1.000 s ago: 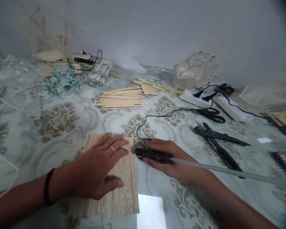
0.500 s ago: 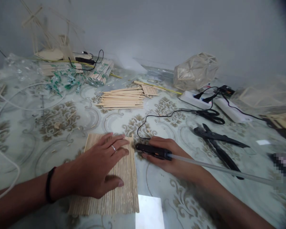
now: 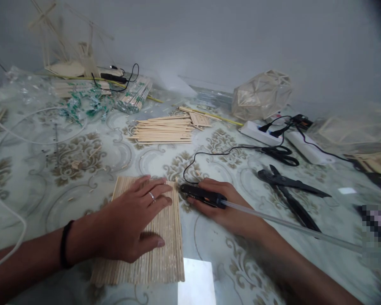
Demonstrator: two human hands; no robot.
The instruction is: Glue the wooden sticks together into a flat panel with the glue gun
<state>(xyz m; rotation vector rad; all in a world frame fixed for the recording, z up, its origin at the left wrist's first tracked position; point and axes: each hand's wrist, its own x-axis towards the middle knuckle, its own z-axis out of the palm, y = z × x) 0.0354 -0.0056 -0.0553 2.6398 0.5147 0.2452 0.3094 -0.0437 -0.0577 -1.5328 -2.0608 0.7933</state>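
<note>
A flat panel of thin wooden sticks (image 3: 160, 267) laid side by side rests on the table in front of me. My left hand (image 3: 135, 226) lies on top of it, fingers stretched out and thumb apart, with a ring on one finger. In my right hand (image 3: 227, 203) is a black hot glue gun (image 3: 206, 195), its tip by the panel's upper right edge; I cannot tell whether it touches. From the gun's rear runs a clear glue stick (image 3: 279, 221), passing over my right forearm. A thin black cord leads away from the gun.
Beyond the panel lies a pile of loose sticks (image 3: 165, 129). To the right are pliers (image 3: 292, 190), black scissors (image 3: 281, 155) and a white power strip (image 3: 262, 133). A geometric stick frame (image 3: 262, 95) stands at the back, with packaged sticks (image 3: 135, 95) further left.
The glue gun and my right hand have shifted very slightly up, along the panel's right edge. My left hand stays in place on the sticks.
</note>
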